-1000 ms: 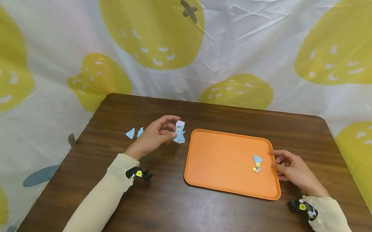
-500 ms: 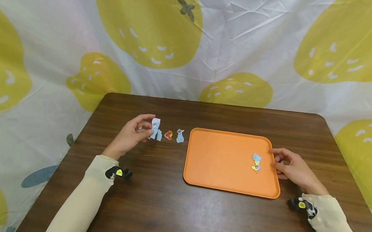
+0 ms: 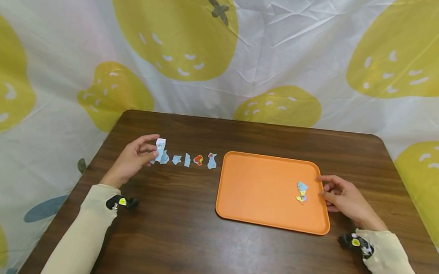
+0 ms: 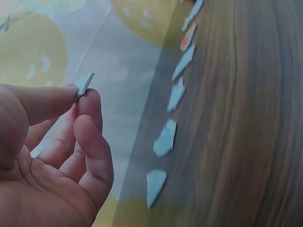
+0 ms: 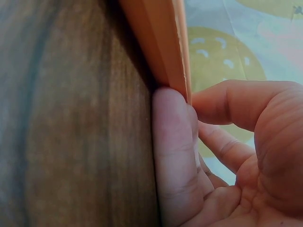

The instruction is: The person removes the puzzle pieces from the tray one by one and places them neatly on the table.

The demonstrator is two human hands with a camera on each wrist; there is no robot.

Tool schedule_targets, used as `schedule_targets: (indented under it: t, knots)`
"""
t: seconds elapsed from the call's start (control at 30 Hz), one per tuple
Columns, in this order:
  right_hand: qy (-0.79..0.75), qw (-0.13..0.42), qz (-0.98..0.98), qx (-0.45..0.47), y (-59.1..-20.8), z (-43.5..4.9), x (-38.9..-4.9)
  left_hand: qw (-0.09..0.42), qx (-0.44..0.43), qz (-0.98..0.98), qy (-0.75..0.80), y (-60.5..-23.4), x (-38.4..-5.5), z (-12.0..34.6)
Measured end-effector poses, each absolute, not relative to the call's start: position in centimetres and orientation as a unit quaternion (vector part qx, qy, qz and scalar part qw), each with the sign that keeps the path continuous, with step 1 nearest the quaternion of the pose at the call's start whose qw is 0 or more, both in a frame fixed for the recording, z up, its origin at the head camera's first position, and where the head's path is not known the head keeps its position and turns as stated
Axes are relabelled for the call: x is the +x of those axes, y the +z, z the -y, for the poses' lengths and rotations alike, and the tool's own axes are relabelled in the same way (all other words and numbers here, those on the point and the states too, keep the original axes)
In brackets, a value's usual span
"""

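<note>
My left hand pinches a flat pale-blue puzzle piece with a white top between thumb and fingertips, above the left part of the table. In the left wrist view the held piece shows nearly edge-on. Below and to the right of that hand runs a row of loose irregular pieces, mostly light blue, one of them red and yellow. At the other side, my right hand grips the right rim of an orange tray. Thumb and fingers meet at its edge in the right wrist view.
A small joined cluster of blue, yellow and purple pieces lies on the tray near its right side. The brown wooden table ends at the back against a white curtain printed with yellow fruit.
My left hand has moved left along the row with the pinched piece, uncovering the loose pieces behind it. My right hand stays at the tray rim.
</note>
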State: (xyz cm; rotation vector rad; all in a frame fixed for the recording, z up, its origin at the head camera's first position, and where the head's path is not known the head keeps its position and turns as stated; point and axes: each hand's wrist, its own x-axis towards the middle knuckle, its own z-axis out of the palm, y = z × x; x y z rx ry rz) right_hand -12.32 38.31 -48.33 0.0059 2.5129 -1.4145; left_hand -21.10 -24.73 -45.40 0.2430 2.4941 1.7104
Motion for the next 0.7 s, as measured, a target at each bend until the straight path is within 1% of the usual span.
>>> schedule_targets:
  t: [0.27,0.43,0.7]
  knots:
    - [-0.488,0.125,-0.864,0.002,-48.4,-38.2,-12.4,0.044,0.046,-0.837,0.543,-46.0,-22.1,27.3]
    - [-0.492,0.128,-0.861,0.002,-48.4,-38.1,-12.3,0.059,0.028,-0.849,0.524,-46.5,-22.6,29.0]
    - [-0.49,0.126,-0.863,0.007,-48.5,-38.0,-12.3,0.087,0.027,-0.858,0.506,-47.0,-23.3,30.8]
